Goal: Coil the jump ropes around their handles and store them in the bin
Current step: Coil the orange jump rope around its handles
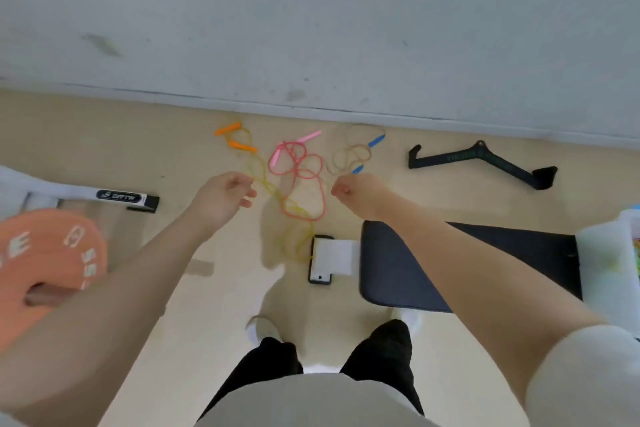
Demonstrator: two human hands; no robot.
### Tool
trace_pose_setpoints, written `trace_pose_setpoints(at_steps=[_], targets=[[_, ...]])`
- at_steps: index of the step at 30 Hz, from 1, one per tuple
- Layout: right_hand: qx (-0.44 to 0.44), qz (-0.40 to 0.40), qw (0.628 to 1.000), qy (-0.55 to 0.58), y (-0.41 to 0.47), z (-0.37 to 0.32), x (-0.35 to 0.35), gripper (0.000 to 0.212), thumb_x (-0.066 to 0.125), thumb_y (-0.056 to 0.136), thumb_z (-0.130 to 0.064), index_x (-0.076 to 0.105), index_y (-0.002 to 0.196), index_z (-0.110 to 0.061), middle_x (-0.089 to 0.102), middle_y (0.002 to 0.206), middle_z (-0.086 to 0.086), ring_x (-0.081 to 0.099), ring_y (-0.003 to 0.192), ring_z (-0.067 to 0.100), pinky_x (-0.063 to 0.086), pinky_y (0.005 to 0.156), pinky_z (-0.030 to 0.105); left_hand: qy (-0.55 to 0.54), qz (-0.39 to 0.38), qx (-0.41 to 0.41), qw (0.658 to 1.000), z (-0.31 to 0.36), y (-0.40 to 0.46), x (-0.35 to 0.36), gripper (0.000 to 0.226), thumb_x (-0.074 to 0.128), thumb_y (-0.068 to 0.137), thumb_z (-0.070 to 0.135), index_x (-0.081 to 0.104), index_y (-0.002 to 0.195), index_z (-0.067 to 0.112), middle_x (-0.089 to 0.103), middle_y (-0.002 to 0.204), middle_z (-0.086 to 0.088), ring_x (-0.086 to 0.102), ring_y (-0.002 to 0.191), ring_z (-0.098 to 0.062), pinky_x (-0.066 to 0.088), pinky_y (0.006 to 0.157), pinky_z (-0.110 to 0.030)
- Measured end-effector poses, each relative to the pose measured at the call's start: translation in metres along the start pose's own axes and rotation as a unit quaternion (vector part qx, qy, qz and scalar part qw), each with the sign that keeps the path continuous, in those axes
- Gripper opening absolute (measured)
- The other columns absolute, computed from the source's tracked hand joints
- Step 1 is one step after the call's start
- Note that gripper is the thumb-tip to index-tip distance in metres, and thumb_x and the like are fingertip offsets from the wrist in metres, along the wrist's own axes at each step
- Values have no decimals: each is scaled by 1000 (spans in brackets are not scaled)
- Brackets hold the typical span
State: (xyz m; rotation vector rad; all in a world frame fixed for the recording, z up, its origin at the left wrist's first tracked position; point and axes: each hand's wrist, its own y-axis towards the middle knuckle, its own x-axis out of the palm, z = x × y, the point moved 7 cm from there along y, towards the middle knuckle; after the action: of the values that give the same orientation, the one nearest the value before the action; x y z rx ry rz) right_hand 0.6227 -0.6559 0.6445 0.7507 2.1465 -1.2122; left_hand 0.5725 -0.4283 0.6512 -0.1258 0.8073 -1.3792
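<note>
Apparently both hands (225, 196) (356, 192) hover curled above tangled ropes (298, 163).

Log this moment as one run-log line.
stage: not started | left hand: curled, empty | right hand: fisted, empty | orange, pink, blue jump ropes: tangled on floor

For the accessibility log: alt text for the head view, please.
Three tangled jump ropes with orange, pink and blue handles lie on the floor by a wall, untouched, while the person's left hand and right hand reach out above them. A phone lies nearer the feet.
</note>
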Motion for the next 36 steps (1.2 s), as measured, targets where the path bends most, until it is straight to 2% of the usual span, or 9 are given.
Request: trace_pose_setpoints(at_steps=[4,8,11,15,17,24,30,33,36], targets=[[-18,14,1000,-10,34,-81,19,33,34,97,-16,59,117,-8,58,125,11,53,114,30,43,96,39,-16,33,-10,999,-32,11,-82,27,43,95,3,54,78,19,58,75,-4,55,40,5,38,44,-7],[-28,29,999,-28,74,-128,19,31,37,96,-16,60,116,-12,56,126,9,51,115,28,42,96,41,-43,63,-16,997,-53,40,-126,15,43,95,0,56,93,9,57,73,-2,54,40,7,36,42,-4],[-10,58,998,-5,112,-134,13,29,41,94,-18,62,115,-16,56,124,10,52,113,29,43,96,41,-52,66,-13,996,-60,70,-142,16,44,93,-1,56,101,7,58,77,-2,56,44,4,37,47,-5],[33,43,999,7,161,-135,7,29,42,94,-18,60,117,-16,51,129,11,45,122,29,39,102,38,-44,48,-9,998,-62,120,-164,15,50,92,6,59,102,11,60,96,-9,58,68,-20,38,61,-22],[41,36,998,-5,193,-139,2,29,42,94,-18,60,118,-16,50,131,11,43,125,29,36,102,35,-36,45,-8,998,-61,152,-177,13,50,92,10,58,101,16,60,99,-7,60,77,-24,39,67,-26],[51,14,998,-29,370,-158,-15,30,45,92,-17,55,121,-16,47,134,7,47,122,26,40,102,38,-21,62,-15,998,-74,326,-213,28,45,94,15,52,120,14,61,106,-2,62,84,-20,37,58,-19],[60,-42,995,-60,560,-150,53,37,39,94,-23,51,129,-20,45,135,5,48,121,30,42,99,46,15,91,-37,995,-165,482,-212,27,47,94,18,55,119,15,61,101,1,63,94,-27,40,74,-27],[57,-72,993,-79,637,-132,115,38,35,98,-20,46,133,-17,44,137,10,42,126,32,37,103,41,48,71,-41,995,-225,551,-192,31,43,95,16,52,124,14,60,103,1,60,98,-26,41,78,-28],[60,-75,992,-83,708,-102,177,37,32,99,-19,46,132,-13,46,134,13,42,124,32,35,103,37,112,53,-10,992,-278,627,-165,34,41,96,13,50,129,12,61,117,-6,58,102,-29,40,87,-30]])
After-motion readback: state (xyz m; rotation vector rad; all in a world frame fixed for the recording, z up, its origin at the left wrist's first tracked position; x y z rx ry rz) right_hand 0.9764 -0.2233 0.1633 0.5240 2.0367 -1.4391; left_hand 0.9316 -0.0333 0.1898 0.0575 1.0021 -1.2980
